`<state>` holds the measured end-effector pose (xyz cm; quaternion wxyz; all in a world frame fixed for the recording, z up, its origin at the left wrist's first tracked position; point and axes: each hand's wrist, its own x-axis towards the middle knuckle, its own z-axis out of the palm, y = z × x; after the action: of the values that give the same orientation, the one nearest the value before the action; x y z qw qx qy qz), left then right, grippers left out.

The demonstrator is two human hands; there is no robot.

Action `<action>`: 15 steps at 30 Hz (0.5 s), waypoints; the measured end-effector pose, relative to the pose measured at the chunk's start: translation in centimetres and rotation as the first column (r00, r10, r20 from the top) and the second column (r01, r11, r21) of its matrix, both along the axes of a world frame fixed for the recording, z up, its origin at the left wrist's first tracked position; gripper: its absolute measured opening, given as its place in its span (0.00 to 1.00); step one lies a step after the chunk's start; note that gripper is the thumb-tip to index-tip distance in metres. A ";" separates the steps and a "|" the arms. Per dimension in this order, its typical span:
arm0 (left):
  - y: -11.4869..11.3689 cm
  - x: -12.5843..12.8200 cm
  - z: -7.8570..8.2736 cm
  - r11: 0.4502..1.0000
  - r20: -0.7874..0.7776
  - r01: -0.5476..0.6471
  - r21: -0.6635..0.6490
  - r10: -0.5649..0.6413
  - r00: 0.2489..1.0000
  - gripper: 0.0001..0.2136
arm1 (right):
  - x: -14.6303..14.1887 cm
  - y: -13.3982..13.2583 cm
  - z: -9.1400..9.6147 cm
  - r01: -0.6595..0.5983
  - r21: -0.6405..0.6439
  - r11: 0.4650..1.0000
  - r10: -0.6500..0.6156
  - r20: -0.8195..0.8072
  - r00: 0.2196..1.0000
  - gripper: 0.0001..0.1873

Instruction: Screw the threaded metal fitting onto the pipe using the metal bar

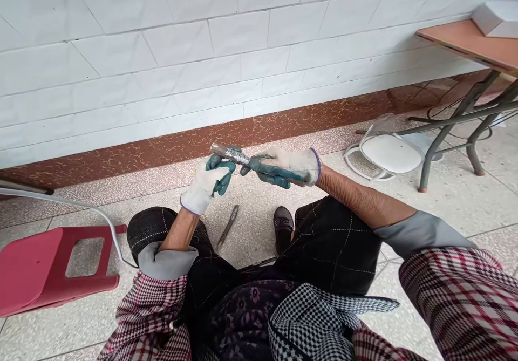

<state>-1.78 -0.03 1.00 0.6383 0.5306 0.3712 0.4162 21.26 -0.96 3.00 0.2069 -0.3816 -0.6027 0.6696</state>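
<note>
In front of my knees I hold a short rod wound with silvery wire [237,156], tilted with its bare brownish end up to the left. My left hand [208,183], in a white work glove with green-coated fingers, is closed around it near the bare end, with its fingers curled. My right hand [283,168], gloved the same way, grips the lower right end, its fingers stretched along it. That end is partly hidden by the glove. On the floor between my feet lies a narrow dark metal-looking strip [229,226].
A red plastic stool [36,269] lies on the left beside a curved pale metal tube [101,212]. At right, a white round-seated chair [390,153] lies near a brown table [477,40] with metal legs. A white tiled wall [243,37] stands ahead.
</note>
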 end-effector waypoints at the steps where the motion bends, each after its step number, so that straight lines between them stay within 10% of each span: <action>1: 0.1 -0.1 -0.2 1.000 0.016 0.012 -0.015 -0.011 1.000 0.19 | 0.0 -0.1 0.2 0.011 0.014 1.000 -0.011 0.024 1.000 0.18; 9: 0.1 -0.4 -0.4 0.983 0.084 0.180 -0.024 -0.177 0.981 0.24 | 0.7 -0.3 0.0 -0.146 -0.060 0.987 0.141 -0.079 0.987 0.22; 12: 0.3 0.4 -0.8 0.994 0.087 0.099 -0.041 -0.095 0.992 0.22 | 0.2 -0.2 0.5 0.000 0.164 0.987 -0.023 0.138 0.990 0.16; 15: 0.6 1.1 -1.2 0.997 0.135 0.050 -0.052 -0.043 0.990 0.19 | -0.5 -0.4 1.5 0.058 0.491 0.869 -0.267 0.368 0.891 0.11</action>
<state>-0.63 0.58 -0.18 0.6858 0.4921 0.3264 0.4254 20.77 -1.31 4.48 0.2136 -0.5070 -0.7411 0.3848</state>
